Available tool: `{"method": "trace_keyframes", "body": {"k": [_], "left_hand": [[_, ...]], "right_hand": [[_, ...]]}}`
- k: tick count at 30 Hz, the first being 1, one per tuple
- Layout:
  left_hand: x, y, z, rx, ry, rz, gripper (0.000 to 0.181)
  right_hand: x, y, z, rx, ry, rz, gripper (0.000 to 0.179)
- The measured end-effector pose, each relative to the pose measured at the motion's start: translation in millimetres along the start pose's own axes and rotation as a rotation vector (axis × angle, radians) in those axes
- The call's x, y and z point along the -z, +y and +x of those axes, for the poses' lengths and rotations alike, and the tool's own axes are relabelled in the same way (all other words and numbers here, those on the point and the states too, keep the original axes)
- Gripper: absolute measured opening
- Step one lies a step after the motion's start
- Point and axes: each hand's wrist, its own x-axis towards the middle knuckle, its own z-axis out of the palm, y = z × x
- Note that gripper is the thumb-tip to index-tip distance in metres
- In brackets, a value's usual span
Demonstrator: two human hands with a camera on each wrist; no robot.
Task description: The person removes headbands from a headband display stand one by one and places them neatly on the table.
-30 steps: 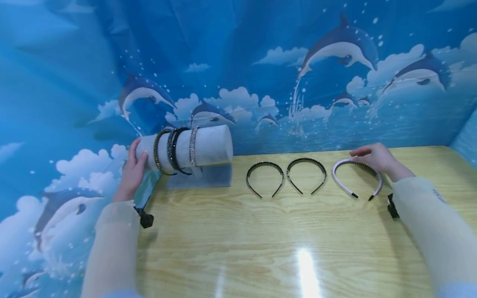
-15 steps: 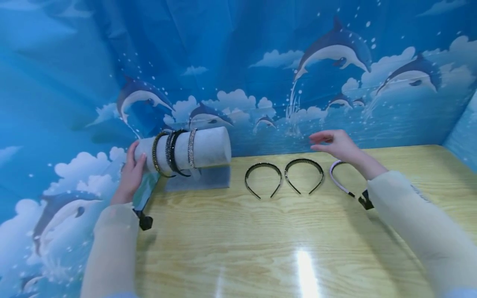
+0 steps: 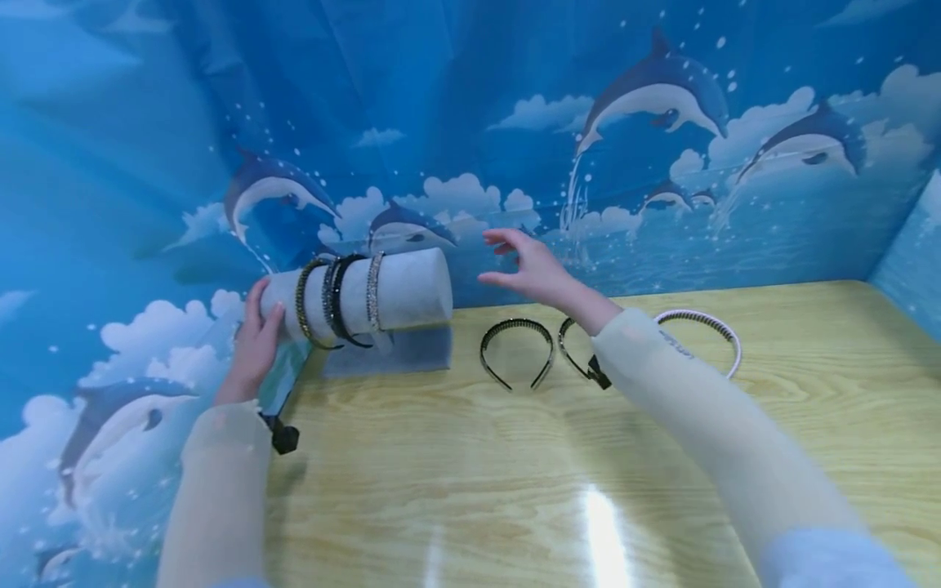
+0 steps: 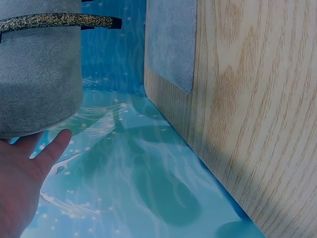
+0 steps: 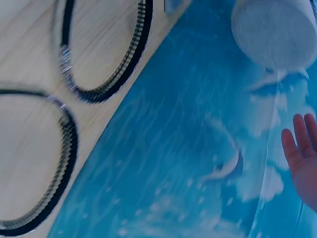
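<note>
A grey plush headband stand, a horizontal roll on a flat base, stands at the back left with several headbands round it. Among them are a gold-flecked headband and a silver rhinestone headband. My left hand holds the roll's left end, thumb at the front rim; its other fingertips are hidden in the left wrist view. Right of the roll, my right hand hovers with nothing in it, thumb and fingers spread apart. Below it lies a black toothed headband on the table.
Behind my right sleeve, another black headband and a pale pink headband lie on the wooden table. A dolphin-printed blue backdrop rises along the back and left edges.
My right hand has left the pink headband at the right and swept left through the air toward the stand, passing over the black headbands. My left hand stays at the roll's end.
</note>
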Motion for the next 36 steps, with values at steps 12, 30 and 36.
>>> {"method": "trace_keyframes", "body": {"k": [12, 30, 36], "left_hand": [[2.2, 1.1, 0.9, 0.005, 0.010, -0.003, 0.064], [-2.7, -0.1, -2.8, -0.039, 0.035, 0.012, 0.062], [-2.4, 1.1, -1.2, -0.043, 0.042, 0.020, 0.062]], "right_hand": [[-56, -59, 54.4, -0.011, -0.117, -0.213, 0.096], [-106, -86, 78.0, 0.058, -0.208, -0.464, 0.097], [-110, -82, 81.0, 0.062, -0.192, -0.557, 0.099]]}}
